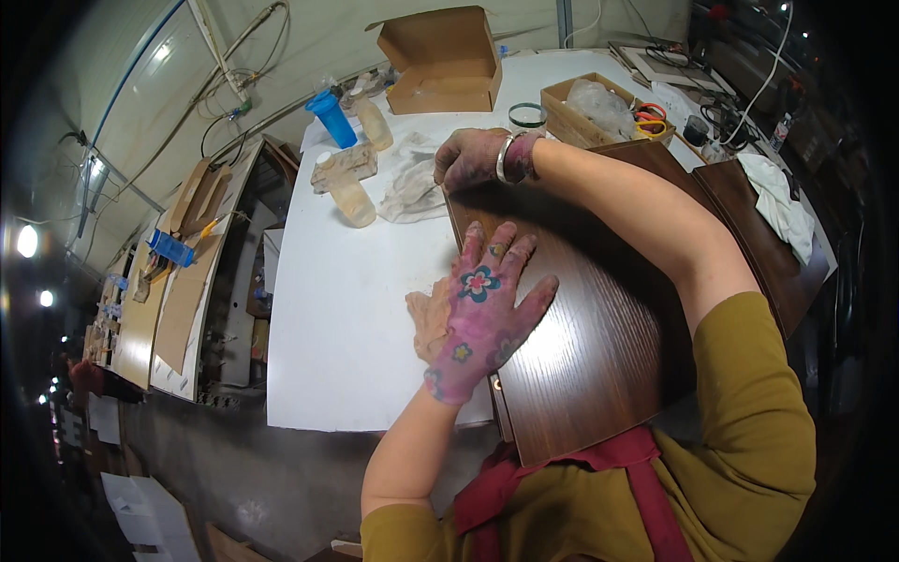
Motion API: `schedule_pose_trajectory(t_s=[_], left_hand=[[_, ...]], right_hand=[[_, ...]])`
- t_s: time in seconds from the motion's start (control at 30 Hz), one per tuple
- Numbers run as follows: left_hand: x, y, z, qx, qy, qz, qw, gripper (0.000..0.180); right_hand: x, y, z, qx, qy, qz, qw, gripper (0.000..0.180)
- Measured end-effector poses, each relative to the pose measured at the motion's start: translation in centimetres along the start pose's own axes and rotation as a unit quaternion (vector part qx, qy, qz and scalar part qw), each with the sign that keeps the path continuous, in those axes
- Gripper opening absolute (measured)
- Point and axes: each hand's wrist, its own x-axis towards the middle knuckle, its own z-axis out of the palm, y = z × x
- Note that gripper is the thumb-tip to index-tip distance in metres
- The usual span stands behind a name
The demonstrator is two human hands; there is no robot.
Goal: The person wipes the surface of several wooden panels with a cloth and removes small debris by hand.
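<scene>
A dark brown wood-grain panel (599,328) lies in front of me, its near edge close to my body. My left hand (479,304), in a stained pink glove with flower patterns, rests over the panel's left edge with its fingers spread. A crumpled tan cloth or sheet (431,314) sticks out from under that hand on the left. My right hand (478,161), in a dirty glove with a silver bracelet at the wrist, is curled at the panel's far left corner. What its fingers hold, if anything, is hidden. Beside it lies a crumpled white cloth (415,183).
On the white table (323,318) stand a blue cup (331,120), clear bottles (353,201), an open cardboard box (442,70) and a round glass jar (527,118). A carton (571,117) holds plastic and orange-handled scissors (650,120). More brown panels (763,234) lie at right.
</scene>
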Motion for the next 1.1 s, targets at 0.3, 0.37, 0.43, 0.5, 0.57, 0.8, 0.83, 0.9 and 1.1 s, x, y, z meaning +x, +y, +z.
schedule_pose_trajectory(t_s=[0.3,0.37,0.43,0.5,0.57,0.8,0.83,0.9,1.1], left_hand=[[0.3,0.9,-0.5,-0.011,-0.013,-0.027,0.999,0.051],[0.5,1.3,-0.6,-0.005,-0.014,-0.02,1.0,0.05],[0.5,1.5,-0.6,0.001,-0.014,-0.019,1.0,0.049],[0.6,1.8,-0.3,0.008,-0.016,-0.023,1.0,0.049],[0.4,1.7,-0.4,0.017,-0.009,-0.009,1.0,0.049],[0.7,2.2,-0.1,0.025,-0.021,-0.011,0.999,0.049],[0.8,2.4,-0.1,0.024,-0.024,-0.016,0.999,0.05],[0.8,2.6,-0.1,0.024,-0.029,-0.028,0.999,0.05],[1.1,2.5,0.2,0.047,-0.035,-0.009,0.998,0.051]], right_hand=[[-1.5,4.3,-2.1,0.045,-0.007,-0.016,0.999,0.023],[-2.6,5.6,-3.2,0.052,0.001,-0.011,0.999,0.022],[-3.0,7.5,-4.0,0.075,0.014,0.003,0.997,0.021],[-4.1,9.2,-5.1,0.06,0.035,-0.002,0.998,0.021],[-5.2,9.5,-6.4,0.023,0.034,0.011,0.999,0.022],[-11.3,12.6,-10.9,-0.064,0.054,0.045,0.995,0.026],[-11.9,13.0,-11.4,-0.08,0.054,0.055,0.994,0.026],[-12.8,14.9,-12.6,-0.074,0.056,0.062,0.994,0.028],[-16.6,19.4,-15.5,-0.12,0.111,0.071,0.984,0.028]])
